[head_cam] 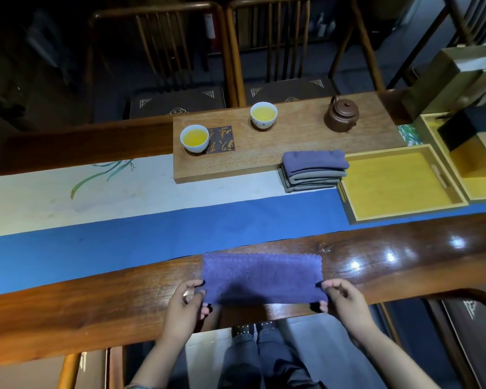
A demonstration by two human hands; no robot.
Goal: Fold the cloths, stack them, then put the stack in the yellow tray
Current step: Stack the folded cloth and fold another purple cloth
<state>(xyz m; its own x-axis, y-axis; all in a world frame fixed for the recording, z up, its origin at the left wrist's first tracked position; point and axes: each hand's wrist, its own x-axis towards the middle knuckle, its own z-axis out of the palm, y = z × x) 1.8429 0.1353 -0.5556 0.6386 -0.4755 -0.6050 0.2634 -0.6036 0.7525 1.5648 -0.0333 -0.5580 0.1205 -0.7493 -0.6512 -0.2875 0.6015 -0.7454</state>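
Setting: dim tea room, long glossy wooden table (404, 265) with a blue and cream runner (124, 234) along its middle; chairs in shadow on the far side.
Cloth in hand: purple cloth (261, 276) lying flat on the near edge of the table, scalloped hem on its far side, seemingly already folded once into a wide rectangle (layers not countable from above).
Left hand: left hand (184, 301) pinching the near left corner, thumb on top, fingers tucked beneath the edge.
Right hand: right hand (341, 297) pinching the near right corner likewise, fingers closed narrowly on the fabric.
Stack: folded cloths (313, 171) piled far right, a purple one on top of grey ones, touching the left side of the yellow tray (399, 209).
Tray: open, nothing in it, well apart from the hands.
Handling: soft, light, limp; likely to sag or slide on the polished wood unless held by both corners; best taken at the corners or along a folded edge to keep layers aligned.
Nearby hazards: two full teacups (194, 137) and a clay teapot (341, 115) on the wooden board (292, 147) just beyond the stack.
Hidden or unclear: fingertips under the cloth; number of cloths in the stack; dark box (466, 130) far right cut off by the frame.
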